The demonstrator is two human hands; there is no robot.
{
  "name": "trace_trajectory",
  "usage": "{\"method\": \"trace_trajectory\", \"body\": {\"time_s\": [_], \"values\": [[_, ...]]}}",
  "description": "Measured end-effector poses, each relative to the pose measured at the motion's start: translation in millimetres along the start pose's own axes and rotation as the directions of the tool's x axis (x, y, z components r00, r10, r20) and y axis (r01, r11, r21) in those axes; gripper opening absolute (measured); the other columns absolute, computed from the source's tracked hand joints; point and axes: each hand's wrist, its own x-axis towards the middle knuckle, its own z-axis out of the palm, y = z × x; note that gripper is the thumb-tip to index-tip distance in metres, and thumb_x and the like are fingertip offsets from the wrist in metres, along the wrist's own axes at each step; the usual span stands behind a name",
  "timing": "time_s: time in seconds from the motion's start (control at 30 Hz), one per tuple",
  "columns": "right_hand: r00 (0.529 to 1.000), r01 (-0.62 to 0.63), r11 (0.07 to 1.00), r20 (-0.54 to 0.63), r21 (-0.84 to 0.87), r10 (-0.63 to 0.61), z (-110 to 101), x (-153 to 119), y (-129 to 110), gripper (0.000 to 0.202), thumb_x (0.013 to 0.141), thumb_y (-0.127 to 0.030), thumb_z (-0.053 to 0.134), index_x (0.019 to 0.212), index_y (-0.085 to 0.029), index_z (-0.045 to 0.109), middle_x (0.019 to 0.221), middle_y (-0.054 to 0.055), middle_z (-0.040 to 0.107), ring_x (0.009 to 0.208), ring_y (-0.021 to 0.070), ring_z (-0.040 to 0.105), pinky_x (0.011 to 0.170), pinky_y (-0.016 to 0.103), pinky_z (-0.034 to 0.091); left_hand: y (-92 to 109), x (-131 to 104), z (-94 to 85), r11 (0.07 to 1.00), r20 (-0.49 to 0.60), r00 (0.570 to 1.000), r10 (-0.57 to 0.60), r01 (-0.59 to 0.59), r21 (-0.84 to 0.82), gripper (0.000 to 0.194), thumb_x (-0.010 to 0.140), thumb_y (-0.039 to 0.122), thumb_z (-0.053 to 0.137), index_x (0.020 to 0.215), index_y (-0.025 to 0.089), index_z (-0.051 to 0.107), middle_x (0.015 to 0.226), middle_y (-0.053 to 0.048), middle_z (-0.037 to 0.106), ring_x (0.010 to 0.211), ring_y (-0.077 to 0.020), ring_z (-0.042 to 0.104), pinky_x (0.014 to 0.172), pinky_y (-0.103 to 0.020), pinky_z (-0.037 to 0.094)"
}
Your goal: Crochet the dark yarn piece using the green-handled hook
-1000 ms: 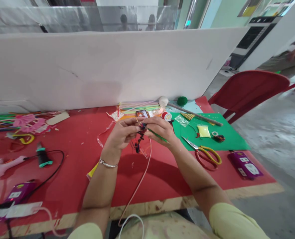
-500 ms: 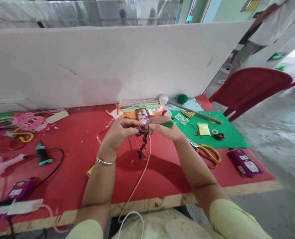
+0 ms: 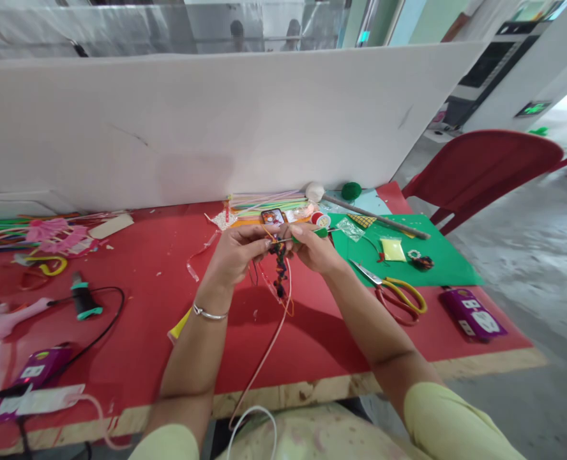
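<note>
Over the red-covered table [image 3: 140,306], my left hand [image 3: 240,252] pinches the top of a small dark multicoloured yarn piece [image 3: 279,271], which hangs below the fingers. My right hand [image 3: 315,248] is closed round a crochet hook with a green handle [image 3: 318,234]; its thin metal tip points left to the yarn at my left fingertips. An orange strand runs by the fingers. Just behind the hands lies a phone [image 3: 272,216] with a lit screen. A pink cable [image 3: 264,351] runs from behind the piece toward my lap.
Right: green sheet [image 3: 441,262], scissors [image 3: 396,297], yellow packet [image 3: 393,250], purple power strip [image 3: 475,314], grey rod [image 3: 379,217]. Left: glue gun [image 3: 18,317], black-teal tool [image 3: 85,299], another power strip [image 3: 44,364]. White panel [image 3: 264,121] behind; red chair [image 3: 484,166] beyond.
My right hand has turned and shifted slightly left, and the hook's metal tip now shows against the yarn piece. The hanging piece has swung a little right. The person at the upper right has mostly left view.
</note>
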Motion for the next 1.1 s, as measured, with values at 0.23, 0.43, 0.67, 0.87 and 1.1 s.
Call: {"method": "trace_trajectory", "body": {"time_s": [0.23,0.43,0.67,0.87,1.1], "values": [[0.975,0.173,0.929,-0.077,-0.328,-0.208,9.2,-3.3,-1.2,0.038,0.096,-0.052,0.058,0.078,-0.020,0.071,0.101,0.006,0.064,0.066,0.0090,0.054,0.048,0.021,0.042,-2.4,4.4,2.4,0.997,-0.078,0.996,0.046,-0.051,-0.059,0.030,0.065,0.019,0.080,0.096,0.020,0.083,0.077,-0.003,0.072,0.053,-0.0072,0.050,0.047,-0.021,0.037],[0.947,0.230,0.871,-0.107,-0.434,-0.303,9.6,-7.4,1.1,0.045,0.098,-0.056,0.052,0.080,-0.020,0.072,0.105,0.007,0.063,0.069,0.0111,0.055,0.058,0.026,0.050,-2.4,4.9,5.9,0.986,-0.073,0.997,0.018,-0.030,-0.162,0.040,0.057,0.019,0.090,0.096,0.020,0.082,0.070,0.000,0.067,0.048,-0.0030,0.040,0.041,-0.018,0.026],[0.827,0.381,0.640,-0.063,-0.667,-0.558,14.7,-7.0,5.3,0.035,0.102,-0.046,0.049,0.083,-0.023,0.069,0.102,0.007,0.063,0.099,0.0204,0.061,0.092,0.041,0.055,-15.3,4.4,11.4,0.976,-0.169,0.962,0.213,-0.203,0.078,0.046,0.066,0.024,0.087,0.111,0.022,0.080,0.077,0.001,0.066,0.067,-0.0104,0.055,0.065,-0.025,0.050],[0.750,0.438,0.439,0.049,-0.784,-0.660,13.1,-7.2,18.0,0.014,0.099,-0.033,0.057,0.096,-0.024,0.066,0.104,0.008,0.063,0.102,0.0211,0.060,0.092,0.040,0.052,-20.2,-4.7,21.7,0.826,-0.261,0.862,0.434,-0.265,0.497,0.042,0.076,0.023,0.079,0.118,0.027,0.078,0.076,0.002,0.062,0.068,-0.0108,0.049,0.067,-0.024,0.045],[0.714,0.511,0.490,0.031,-0.706,-0.700,14.0,-10.6,18.6,0.038,0.098,-0.057,0.050,0.089,-0.025,0.068,0.097,0.008,0.062,0.094,0.0219,0.061,0.087,0.041,0.053,-2.9,-1.4,12.7,0.982,-0.046,0.998,-0.036,0.027,-0.188,0.048,0.061,0.021,0.089,0.108,0.019,0.080,0.062,0.005,0.052,0.045,-0.0023,0.031,0.042,-0.019,0.026]]}}
